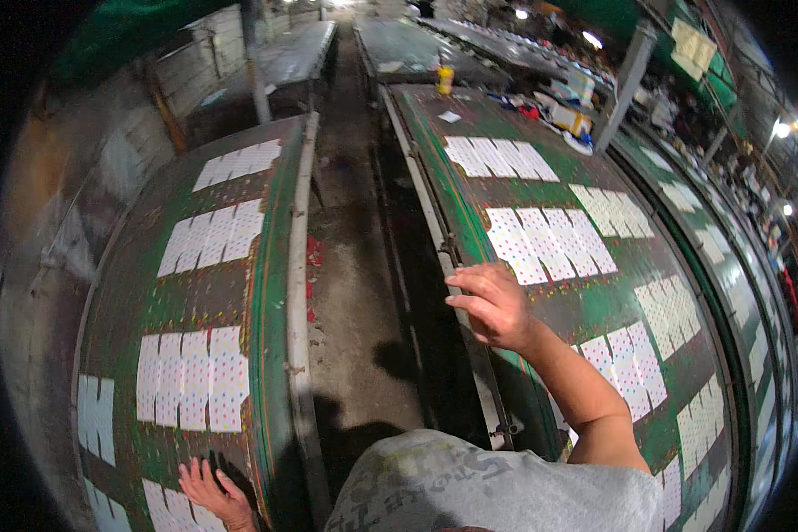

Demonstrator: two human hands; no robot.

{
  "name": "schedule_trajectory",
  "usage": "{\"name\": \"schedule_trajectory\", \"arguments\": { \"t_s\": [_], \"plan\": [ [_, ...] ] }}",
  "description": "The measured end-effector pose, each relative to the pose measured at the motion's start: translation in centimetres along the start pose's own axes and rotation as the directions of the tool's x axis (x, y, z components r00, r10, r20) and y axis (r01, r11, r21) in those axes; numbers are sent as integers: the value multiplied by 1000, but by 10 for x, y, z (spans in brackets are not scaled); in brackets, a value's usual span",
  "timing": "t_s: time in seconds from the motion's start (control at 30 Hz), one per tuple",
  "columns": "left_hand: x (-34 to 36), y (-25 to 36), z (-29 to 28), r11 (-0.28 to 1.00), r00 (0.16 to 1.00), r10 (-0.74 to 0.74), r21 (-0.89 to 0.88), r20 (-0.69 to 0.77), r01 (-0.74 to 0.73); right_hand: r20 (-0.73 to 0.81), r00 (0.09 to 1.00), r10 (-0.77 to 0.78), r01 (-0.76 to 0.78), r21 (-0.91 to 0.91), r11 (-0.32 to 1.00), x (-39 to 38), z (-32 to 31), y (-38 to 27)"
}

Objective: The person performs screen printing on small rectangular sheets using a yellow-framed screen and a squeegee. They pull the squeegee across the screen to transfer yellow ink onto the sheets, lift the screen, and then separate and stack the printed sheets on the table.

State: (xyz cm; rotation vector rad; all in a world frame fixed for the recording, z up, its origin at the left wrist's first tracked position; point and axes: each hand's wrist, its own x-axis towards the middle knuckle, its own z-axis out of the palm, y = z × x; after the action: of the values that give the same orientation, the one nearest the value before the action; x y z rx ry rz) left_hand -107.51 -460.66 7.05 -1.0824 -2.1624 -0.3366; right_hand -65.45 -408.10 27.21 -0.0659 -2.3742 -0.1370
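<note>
My left hand (213, 493), fingers spread, is low over the left table, at the upper edge of a white dotted fabric piece (170, 507). Whether it touches the piece, I cannot tell. Beyond it lies another group of white pieces with coloured dots (193, 379), cut into side-by-side strips. My right hand (495, 306) is raised beside the inner metal rail (452, 266) of the right table. Its fingers are loosely bent and apart, with nothing visible in them. Nearest to that hand is a dotted white group (550, 244) on the right table.
Long green-and-brown tables (266, 301) run away on both sides of a narrow aisle (355, 310). Pale blue pieces (96, 417) lie along the left table's outer edge. A yellow bottle (445, 80) stands at the right table's far end, near a grey post (625, 84) and clutter.
</note>
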Motion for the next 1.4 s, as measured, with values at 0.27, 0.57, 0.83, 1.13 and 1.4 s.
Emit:
{"name": "schedule_trajectory", "arguments": {
  "t_s": [0.27, 0.57, 0.83, 1.13, 1.4],
  "plan": [
    [162, 19, 99, 993, 991, 106, -54, 82, -102, -97, 992, -81, 85, 30, 996, 6, 88, 76],
    [349, 88, 280, 948, 966, 257, -203, 27, -246, 36, 971, 238, -234, -91, 968, 17, 122, 221],
    [539, 195, 403, 765, 945, 286, -557, -158, -324, -2, 909, 418, -406, -240, 882, 24, 152, 319],
    [673, 355, 482, 547, 725, 571, -480, -387, -686, -36, 890, 454, -438, -340, 832, 23, 199, 450],
    [771, 479, 525, 381, 734, 610, -700, -300, -604, -181, 839, 514, -543, -343, 766, 3, 211, 553]
  ]
}}
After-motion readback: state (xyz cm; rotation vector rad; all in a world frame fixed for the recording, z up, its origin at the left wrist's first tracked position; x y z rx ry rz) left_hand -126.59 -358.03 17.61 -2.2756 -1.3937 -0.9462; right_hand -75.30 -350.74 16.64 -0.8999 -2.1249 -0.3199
